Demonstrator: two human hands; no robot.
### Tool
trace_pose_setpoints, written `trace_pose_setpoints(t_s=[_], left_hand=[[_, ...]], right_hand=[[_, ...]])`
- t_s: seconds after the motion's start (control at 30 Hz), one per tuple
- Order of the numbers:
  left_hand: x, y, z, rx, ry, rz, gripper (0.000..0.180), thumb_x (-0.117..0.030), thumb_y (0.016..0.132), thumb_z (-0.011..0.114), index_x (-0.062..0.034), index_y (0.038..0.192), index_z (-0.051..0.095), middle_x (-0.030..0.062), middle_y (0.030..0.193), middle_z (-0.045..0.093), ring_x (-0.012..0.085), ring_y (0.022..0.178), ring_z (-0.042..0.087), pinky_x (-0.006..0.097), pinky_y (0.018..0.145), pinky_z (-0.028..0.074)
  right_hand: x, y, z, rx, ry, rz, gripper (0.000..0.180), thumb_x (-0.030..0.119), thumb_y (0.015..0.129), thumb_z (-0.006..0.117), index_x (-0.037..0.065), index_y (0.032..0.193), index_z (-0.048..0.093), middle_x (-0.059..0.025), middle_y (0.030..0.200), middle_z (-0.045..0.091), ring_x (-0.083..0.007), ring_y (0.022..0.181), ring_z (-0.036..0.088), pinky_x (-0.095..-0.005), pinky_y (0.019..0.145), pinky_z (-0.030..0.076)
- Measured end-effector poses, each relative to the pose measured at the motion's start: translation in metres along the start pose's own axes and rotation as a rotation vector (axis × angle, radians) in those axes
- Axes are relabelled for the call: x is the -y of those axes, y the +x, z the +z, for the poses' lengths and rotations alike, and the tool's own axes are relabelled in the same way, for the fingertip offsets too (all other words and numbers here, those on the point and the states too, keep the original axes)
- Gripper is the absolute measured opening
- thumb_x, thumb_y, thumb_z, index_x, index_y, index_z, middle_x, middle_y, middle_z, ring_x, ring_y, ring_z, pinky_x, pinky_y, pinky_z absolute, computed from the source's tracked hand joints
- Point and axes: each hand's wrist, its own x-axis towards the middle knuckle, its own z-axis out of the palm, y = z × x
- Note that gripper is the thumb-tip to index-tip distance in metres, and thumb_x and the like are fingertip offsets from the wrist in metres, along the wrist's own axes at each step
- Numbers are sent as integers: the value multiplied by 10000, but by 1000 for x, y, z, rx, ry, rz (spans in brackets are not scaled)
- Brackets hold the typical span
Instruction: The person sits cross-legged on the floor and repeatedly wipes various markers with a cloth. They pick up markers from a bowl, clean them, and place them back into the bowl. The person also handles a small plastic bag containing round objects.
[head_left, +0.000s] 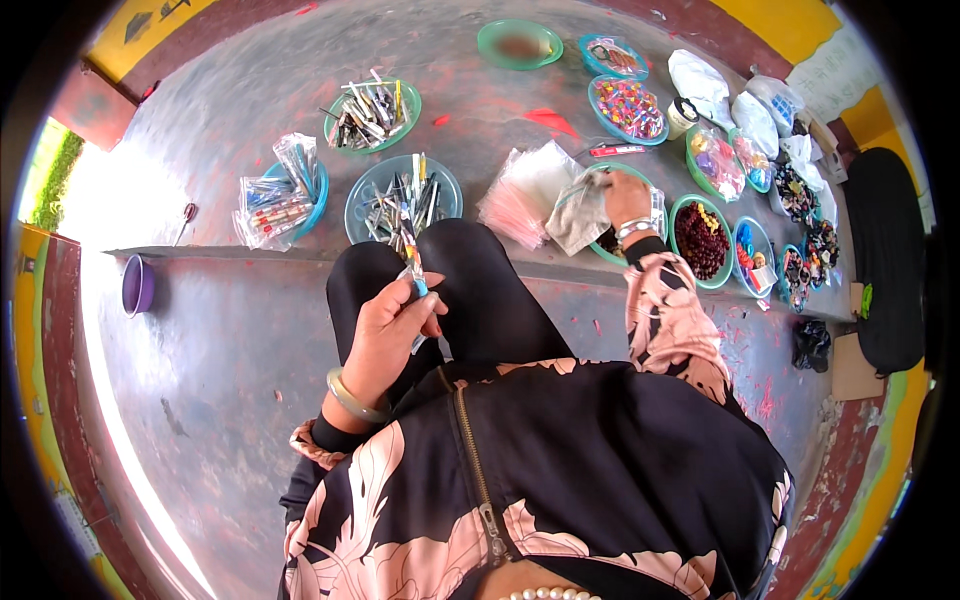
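My left hand [392, 330] is raised over my lap and holds a small clear packet with a blue piece [417, 279] between thumb and fingers. My right hand [625, 198] reaches forward into a green bowl [652, 186] on the raised ledge, its fingertips down among the dark contents. A crumpled grey plastic bag [580, 215] lies against that bowl just left of the right hand. A stack of clear pinkish packets [520, 195] sits further left. My knees in black trousers [450, 290] are between the two hands.
Several green and blue bowls stand on the ledge: pens and clips [403, 200], [372, 115], packets [280, 195], coloured beads [627, 108], dark red beads [700, 240]. White bags [705, 85] lie at the far right. A purple cup [137, 285] stands left, scissors [186, 215] beyond it.
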Motion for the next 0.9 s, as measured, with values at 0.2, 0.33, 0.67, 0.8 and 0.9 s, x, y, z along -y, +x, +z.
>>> trace_pose_setpoints(t_s=[0.2,0.33,0.67,0.8,0.9], left_hand=[[-1,3,6,68,29,3,246,-45,930,478,47,1146,551,50,858,589,69,684,541,220,649,469],[-5,6,14,117,42,-23,234,-39,924,488,48,1128,563,54,848,588,73,676,543,216,647,470],[-6,3,17,141,58,-3,219,-45,921,503,37,1112,574,38,816,594,71,653,549,203,621,453],[-4,-3,11,132,88,-37,226,-52,924,505,35,1124,565,30,808,595,63,643,549,200,607,452],[-3,-5,15,160,40,-49,242,-56,925,507,30,1145,553,31,800,596,61,632,546,196,602,452]], right_hand=[[-11,-2,-109,-213,547,185,227,265,874,569,55,954,604,-190,740,646,-356,678,625,-412,594,465],[11,-10,-180,-113,1586,303,270,192,919,548,-4,1098,599,-41,997,648,-150,892,616,-312,750,473],[24,-85,-95,299,2572,359,400,352,973,396,108,1274,495,-79,1196,595,-212,1033,598,-345,893,489],[91,-143,-64,678,2641,568,397,282,989,339,113,1338,424,-78,1309,514,-237,1164,513,-387,1008,406],[103,-112,-114,656,2555,499,374,276,986,349,94,1301,436,-82,1250,543,-251,1119,539,-402,956,443]])
